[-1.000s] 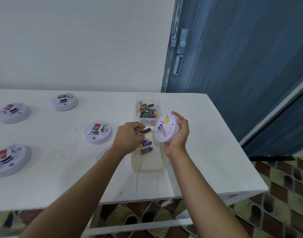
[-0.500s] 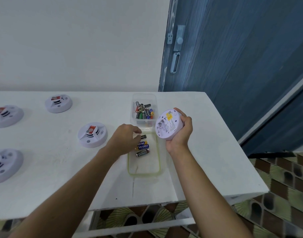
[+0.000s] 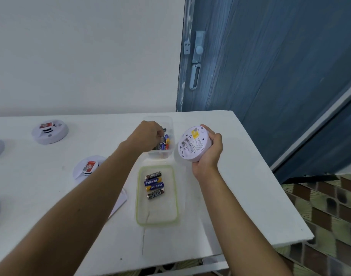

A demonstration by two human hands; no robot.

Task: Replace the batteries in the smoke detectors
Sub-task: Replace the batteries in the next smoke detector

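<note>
Hazard: from mixed batteries (image 3: 166, 138) in the tub (image 3: 168, 118) we may draw a dead one, left hand (image 3: 148, 134) curled, hold unclear; right hand (image 3: 210, 154) grips detector (image 3: 194, 144).

Both bare forearms are stretched forward. The right hand (image 3: 210, 156) is curled round the rim of a tilted smoke detector (image 3: 192, 144). The left hand (image 3: 146, 134) is held just left of the smoke detector, knuckles up, fingers bent downward; any grip is hidden.
</note>
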